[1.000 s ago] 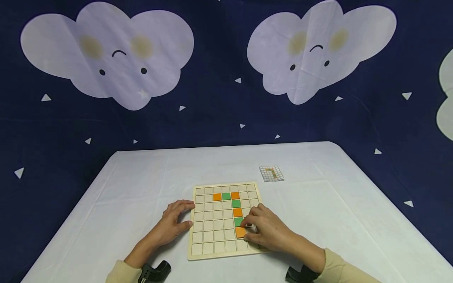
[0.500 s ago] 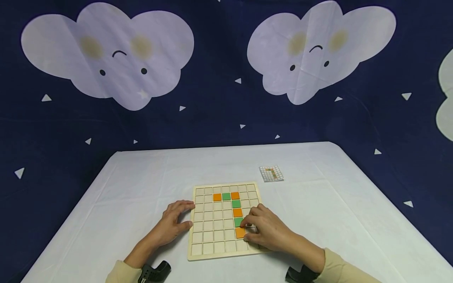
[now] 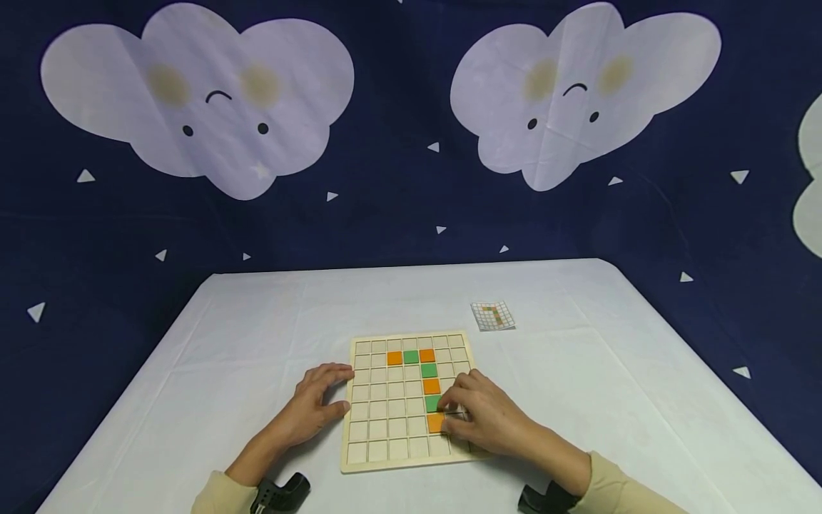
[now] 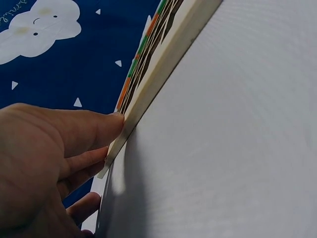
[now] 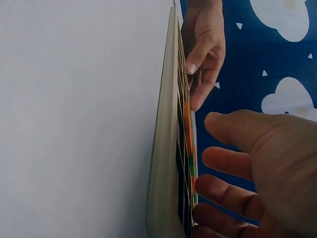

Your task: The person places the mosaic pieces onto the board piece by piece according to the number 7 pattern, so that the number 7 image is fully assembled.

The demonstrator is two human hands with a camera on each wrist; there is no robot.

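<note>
A pale wooden grid board (image 3: pixel 379 432) lies on the table. Orange and green square tiles run across its second row, then down a column. My left hand (image 3: pixel 316 405) touches the board's left edge with thumb and fingertips, fingers fairly straight; in the left wrist view the thumb (image 4: pixel 94 130) lies against the rim. Over the board's lower right part is my right hand (image 3: pixel 484 417), its thumb and fingertips beside the lowest orange tile (image 3: pixel 435 422) and the green tile (image 3: pixel 432 403) above it. The right wrist view shows those fingers (image 5: pixel 225 161) loosely bent, spread and holding nothing.
A small printed card (image 3: pixel 493 315) with a coloured grid pattern lies beyond the board's far right corner. White cloth (image 3: pixel 257 321) covers the table. Behind it hangs a dark blue curtain (image 3: pixel 385 235) with clouds. Black wrist devices (image 3: pixel 282 492) sit below both hands.
The right hand's thumb and fingertips have shifted up slightly from the lowest orange tile. The left hand, the board and the tiles look unmoved.
</note>
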